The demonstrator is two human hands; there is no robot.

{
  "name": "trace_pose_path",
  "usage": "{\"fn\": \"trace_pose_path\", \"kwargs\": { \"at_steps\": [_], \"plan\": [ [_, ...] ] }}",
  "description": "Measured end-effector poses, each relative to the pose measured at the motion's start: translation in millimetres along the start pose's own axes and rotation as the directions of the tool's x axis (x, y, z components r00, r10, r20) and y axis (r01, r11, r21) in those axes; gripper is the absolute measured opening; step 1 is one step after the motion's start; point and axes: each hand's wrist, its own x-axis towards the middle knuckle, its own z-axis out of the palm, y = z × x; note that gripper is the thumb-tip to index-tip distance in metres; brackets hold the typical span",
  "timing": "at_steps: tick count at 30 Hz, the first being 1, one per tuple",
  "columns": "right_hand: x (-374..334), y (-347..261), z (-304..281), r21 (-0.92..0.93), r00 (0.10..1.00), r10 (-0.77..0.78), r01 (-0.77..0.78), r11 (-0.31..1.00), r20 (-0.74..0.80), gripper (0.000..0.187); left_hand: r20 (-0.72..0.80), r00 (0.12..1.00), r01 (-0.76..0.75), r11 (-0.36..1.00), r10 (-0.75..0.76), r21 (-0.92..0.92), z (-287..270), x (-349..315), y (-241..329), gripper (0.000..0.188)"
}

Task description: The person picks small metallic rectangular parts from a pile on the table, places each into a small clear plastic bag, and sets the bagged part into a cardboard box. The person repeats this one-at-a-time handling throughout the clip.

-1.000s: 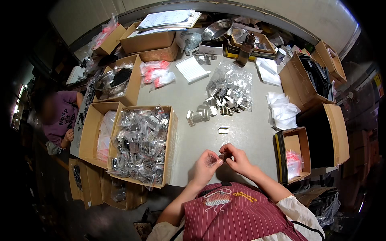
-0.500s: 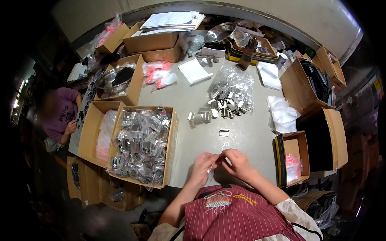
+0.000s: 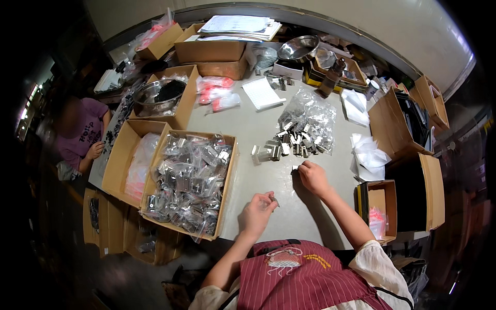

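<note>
My left hand [image 3: 257,214] is closed near the table's front edge, pinching a small clear plastic piece [image 3: 274,200] that looks like a little bag, mostly hidden by the fingers. Farther forward, my right hand [image 3: 314,178] is closed at the fingertips on a small shiny metal clip [image 3: 295,168], which still seems to touch the tabletop. Just beyond it, a heap of similar metal clips [image 3: 297,140] spills from a large clear plastic bag [image 3: 310,106]. Several clips [image 3: 266,154] lie at the heap's left side.
Left of my hands stands a cardboard box [image 3: 231,186] of bagged metal parts. A small box [image 3: 391,206] with red-edged bags is at the right, near white sheets [image 3: 369,157]. A brown bottle [image 3: 330,78] stands behind the heap. Another person [image 3: 82,134] sits at the far left.
My hands have parted. The right one has moved forward to the lone metal clip on the table; the left stays near the front edge with the plastic. The view has shifted slightly.
</note>
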Motion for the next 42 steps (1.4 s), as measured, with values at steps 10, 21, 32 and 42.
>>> {"fn": "trace_pose_path", "kwargs": {
  "at_steps": [10, 21, 32, 42],
  "plan": [
    [-32, -49, -45, 0.723, 0.798, 0.318, -0.601, 0.341, 0.513, 0.017, 0.015, 0.966, -0.255, 0.934, 0.26, 0.248, -2, -13, 20, 0.024],
    [-49, -109, -84, 0.564, 0.993, -0.084, 0.119, 0.817, -0.087, 0.021, 0.281, 0.938, 0.344, 0.63, -0.201, -0.697, 7, -9, 25, 0.015],
    [-56, -119, -76, 0.502, 0.968, -0.249, 0.232, 0.833, -0.035, 0.028, 0.225, 0.955, 0.295, 0.701, -0.194, -0.649, -4, -15, 43, 0.015],
    [-9, -39, -11, 0.067, 0.994, -0.092, 0.096, 0.993, -0.064, 0.015, -0.077, 0.996, 0.006, 0.929, -0.037, -0.371, -7, -5, -1, 0.017]
  ]
}}
